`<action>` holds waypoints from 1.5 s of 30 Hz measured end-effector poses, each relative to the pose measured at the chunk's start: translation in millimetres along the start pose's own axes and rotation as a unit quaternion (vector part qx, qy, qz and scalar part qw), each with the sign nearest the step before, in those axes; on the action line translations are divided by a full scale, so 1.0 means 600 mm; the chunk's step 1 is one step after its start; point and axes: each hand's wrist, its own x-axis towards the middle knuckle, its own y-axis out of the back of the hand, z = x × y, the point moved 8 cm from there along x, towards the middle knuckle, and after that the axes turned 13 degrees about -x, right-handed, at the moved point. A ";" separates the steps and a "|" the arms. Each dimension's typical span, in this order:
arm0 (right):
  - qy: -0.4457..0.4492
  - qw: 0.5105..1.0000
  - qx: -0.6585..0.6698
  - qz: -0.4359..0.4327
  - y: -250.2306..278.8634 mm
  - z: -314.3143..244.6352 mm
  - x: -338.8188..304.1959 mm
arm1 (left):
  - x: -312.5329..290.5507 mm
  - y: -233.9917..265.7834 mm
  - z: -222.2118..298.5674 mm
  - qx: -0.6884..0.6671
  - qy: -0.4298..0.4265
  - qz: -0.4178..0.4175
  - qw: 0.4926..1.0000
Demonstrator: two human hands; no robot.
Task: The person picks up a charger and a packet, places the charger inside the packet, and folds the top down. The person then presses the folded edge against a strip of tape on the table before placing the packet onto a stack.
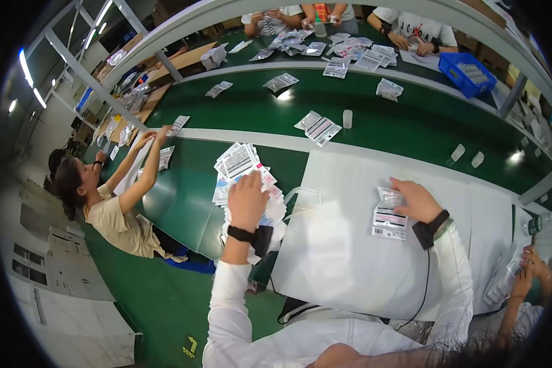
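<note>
My left hand reaches over a heap of printed packets left of the white work surface. Its fingertips bend down toward the heap and are hidden, so their grip cannot be made out. My right hand lies at the right edge of a clear plastic pouch with a printed label, flat on the white sheet. Thumb and fingers of this hand are apart, over the pouch's upper part. Dark bands with small black devices circle both my wrists.
A clear plastic strip lies between my hands. Beyond, a green belt carries scattered pouches and a small translucent container. A blue basket stands far right. Co-workers sit at left, across and at right; a white frame rail crosses overhead.
</note>
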 end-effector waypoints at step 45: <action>-0.002 0.998 -0.027 0.052 -0.048 -0.006 -0.083 | -0.044 -0.257 0.454 -0.281 -0.472 -0.303 0.779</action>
